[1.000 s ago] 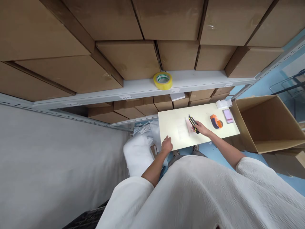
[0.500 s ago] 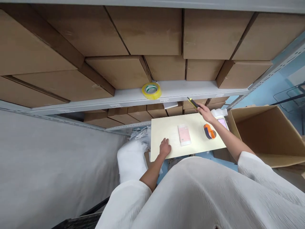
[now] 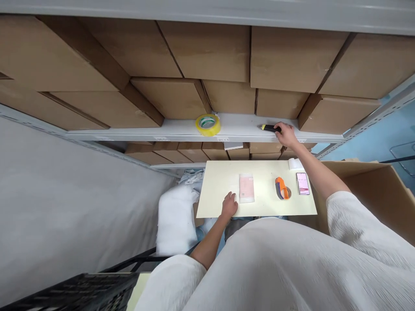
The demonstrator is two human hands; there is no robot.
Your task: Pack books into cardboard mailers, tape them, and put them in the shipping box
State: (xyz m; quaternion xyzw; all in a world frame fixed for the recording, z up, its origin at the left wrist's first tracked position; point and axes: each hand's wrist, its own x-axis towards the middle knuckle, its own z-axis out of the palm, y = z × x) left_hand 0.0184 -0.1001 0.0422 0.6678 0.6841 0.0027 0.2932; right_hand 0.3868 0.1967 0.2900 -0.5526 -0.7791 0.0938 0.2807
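My right hand (image 3: 286, 134) is closed on a black and yellow utility knife (image 3: 270, 128), which lies level at the grey shelf (image 3: 240, 123). On the cream tabletop (image 3: 259, 168) rests my left hand (image 3: 230, 204), with its fingers out on the surface and nothing seen in them. Just right of those fingers lies a flat pink packet (image 3: 247, 188) in clear wrapping. An orange tape dispenser (image 3: 282, 188) sits farther right, beside a phone (image 3: 302, 184) with a lit pink screen. Left of the knife, a roll of yellow tape (image 3: 208, 125) lies on the shelf.
Cardboard boxes (image 3: 204, 47) fill the shelf behind, and more stand on the level below. A large open carton (image 3: 372, 190) is at the right. White wrapping material (image 3: 177, 220) bulges at the table's left. A black crate (image 3: 97, 291) is at the lower left.
My right hand has moved from above the table up to the shelf, carrying the knife. My left hand stays on the tabletop by the pink packet. The view has shifted slightly.
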